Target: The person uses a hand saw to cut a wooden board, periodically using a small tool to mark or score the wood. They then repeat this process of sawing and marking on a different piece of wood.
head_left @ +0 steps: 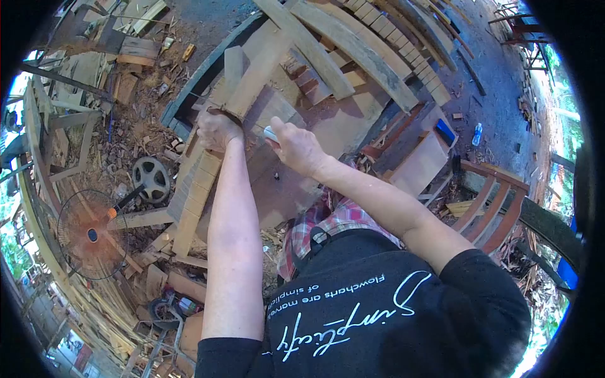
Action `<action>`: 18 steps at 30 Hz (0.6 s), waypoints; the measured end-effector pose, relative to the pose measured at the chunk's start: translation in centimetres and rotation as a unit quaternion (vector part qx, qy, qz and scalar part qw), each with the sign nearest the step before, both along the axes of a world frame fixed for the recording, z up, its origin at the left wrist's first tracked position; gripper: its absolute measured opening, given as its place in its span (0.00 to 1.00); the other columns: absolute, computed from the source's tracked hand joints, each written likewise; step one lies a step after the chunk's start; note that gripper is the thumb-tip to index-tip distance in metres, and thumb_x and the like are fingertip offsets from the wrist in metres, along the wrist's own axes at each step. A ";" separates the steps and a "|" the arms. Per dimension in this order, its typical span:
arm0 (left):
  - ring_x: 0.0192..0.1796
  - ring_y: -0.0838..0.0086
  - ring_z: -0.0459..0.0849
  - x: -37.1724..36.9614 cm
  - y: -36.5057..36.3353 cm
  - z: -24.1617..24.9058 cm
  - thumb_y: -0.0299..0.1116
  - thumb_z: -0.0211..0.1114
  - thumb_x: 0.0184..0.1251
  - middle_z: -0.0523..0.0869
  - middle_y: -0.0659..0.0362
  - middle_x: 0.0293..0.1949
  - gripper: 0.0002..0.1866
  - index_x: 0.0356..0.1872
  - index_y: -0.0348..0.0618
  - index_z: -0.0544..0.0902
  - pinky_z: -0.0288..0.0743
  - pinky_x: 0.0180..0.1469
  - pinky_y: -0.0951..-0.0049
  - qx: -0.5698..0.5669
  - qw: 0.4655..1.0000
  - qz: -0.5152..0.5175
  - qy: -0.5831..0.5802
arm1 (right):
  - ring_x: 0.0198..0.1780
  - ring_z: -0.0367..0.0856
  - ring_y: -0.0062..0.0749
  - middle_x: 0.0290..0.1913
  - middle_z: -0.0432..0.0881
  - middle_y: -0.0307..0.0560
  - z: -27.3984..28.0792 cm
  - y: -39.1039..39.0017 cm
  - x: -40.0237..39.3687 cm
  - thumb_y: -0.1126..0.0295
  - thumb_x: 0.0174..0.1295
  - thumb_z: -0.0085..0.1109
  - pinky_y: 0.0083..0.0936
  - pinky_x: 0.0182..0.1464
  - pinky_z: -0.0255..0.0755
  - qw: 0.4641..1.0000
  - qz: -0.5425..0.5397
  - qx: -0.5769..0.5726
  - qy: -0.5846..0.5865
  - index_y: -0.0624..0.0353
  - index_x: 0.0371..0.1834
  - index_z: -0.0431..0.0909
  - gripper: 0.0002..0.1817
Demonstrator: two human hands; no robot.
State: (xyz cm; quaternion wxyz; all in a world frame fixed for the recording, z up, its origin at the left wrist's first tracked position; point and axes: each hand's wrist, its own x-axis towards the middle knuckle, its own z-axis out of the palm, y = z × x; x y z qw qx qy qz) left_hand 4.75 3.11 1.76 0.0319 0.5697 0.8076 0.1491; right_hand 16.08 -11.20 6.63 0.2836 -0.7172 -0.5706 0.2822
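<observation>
My left hand (218, 130) is closed at the near end of a long wooden board (255, 75), beside a dark curved edge. Its fingers are wrapped round something partly hidden under the hand. My right hand (295, 146), a little to the right, is closed round a small white and reddish object (271, 134) that I cannot make out further. Below my left hand a notched wooden strip (198, 189) slants down. Both hands are over a brown workbench (277, 189).
Long planks (359, 53) lie across the bench's far side. A fan (92, 235) and a spoked wheel (151, 179) stand at the left, among wood scraps. A slatted wooden piece (491, 208) and a plastic bottle (477, 134) are at the right.
</observation>
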 end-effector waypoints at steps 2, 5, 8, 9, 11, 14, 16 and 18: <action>0.45 0.59 0.81 0.2 0.2 -0.2 0.39 0.51 0.66 0.85 0.54 0.37 0.14 0.33 0.47 0.84 0.69 0.45 0.55 -0.023 1.000 0.019 0.008 | 0.36 0.81 0.58 0.35 0.80 0.58 -0.4 -1.6 0.5 0.63 0.63 0.56 0.48 0.36 0.75 1.000 0.009 0.019 -0.016 0.56 0.45 0.66 0.14; 0.47 0.57 0.80 0.0 0.3 -1.4 0.40 0.51 0.67 0.84 0.54 0.39 0.14 0.35 0.47 0.83 0.67 0.48 0.54 -0.012 0.999 0.046 -0.003 | 0.37 0.79 0.61 0.34 0.79 0.60 -0.1 -8.4 2.4 0.64 0.62 0.60 0.48 0.35 0.73 0.999 -0.023 0.036 0.002 0.59 0.42 0.68 0.13; 0.48 0.57 0.78 0.3 0.6 -1.6 0.42 0.50 0.68 0.83 0.54 0.42 0.15 0.36 0.47 0.83 0.66 0.50 0.54 0.019 0.998 0.055 -0.016 | 0.40 0.79 0.62 0.35 0.79 0.63 2.0 -13.9 5.6 0.67 0.60 0.61 0.46 0.37 0.72 0.999 -0.015 -0.015 0.046 0.60 0.42 0.68 0.13; 0.48 0.57 0.78 0.4 0.4 -1.3 0.43 0.49 0.69 0.83 0.54 0.43 0.15 0.36 0.47 0.82 0.66 0.50 0.54 0.011 0.998 0.057 -0.002 | 0.39 0.79 0.62 0.34 0.79 0.63 2.5 -15.4 6.4 0.67 0.61 0.61 0.45 0.36 0.73 0.997 -0.024 -0.029 0.072 0.60 0.41 0.68 0.13; 0.48 0.56 0.78 0.0 -0.1 -0.2 0.44 0.47 0.70 0.82 0.53 0.43 0.17 0.35 0.46 0.82 0.66 0.51 0.54 0.049 0.996 0.068 -0.037 | 0.38 0.80 0.62 0.32 0.79 0.63 3.5 -17.3 7.9 0.67 0.62 0.61 0.43 0.36 0.73 0.996 -0.009 -0.035 0.087 0.60 0.40 0.67 0.13; 0.49 0.55 0.78 -1.5 0.3 -0.4 0.44 0.52 0.67 0.81 0.52 0.41 0.15 0.36 0.44 0.81 0.67 0.51 0.52 0.035 0.982 -0.002 -0.186 | 0.31 0.83 0.53 0.27 0.79 0.59 5.1 -18.4 9.0 0.68 0.63 0.61 0.38 0.32 0.73 0.996 -0.021 -0.064 0.058 0.60 0.37 0.66 0.13; 0.49 0.56 0.77 -3.0 0.0 -0.2 0.44 0.54 0.66 0.81 0.53 0.41 0.15 0.36 0.44 0.81 0.67 0.51 0.52 0.076 0.969 -0.024 -0.233 | 0.26 0.82 0.39 0.24 0.79 0.53 5.5 -17.9 9.0 0.68 0.63 0.61 0.33 0.27 0.72 0.991 -0.065 -0.042 0.110 0.60 0.35 0.65 0.13; 0.49 0.56 0.77 -3.9 -1.4 0.6 0.44 0.55 0.65 0.81 0.54 0.41 0.14 0.35 0.44 0.81 0.67 0.51 0.52 0.114 0.953 -0.053 -0.275 | 0.25 0.81 0.34 0.23 0.79 0.51 5.6 -16.5 8.8 0.68 0.63 0.61 0.32 0.26 0.71 0.992 -0.064 -0.006 0.104 0.60 0.35 0.65 0.13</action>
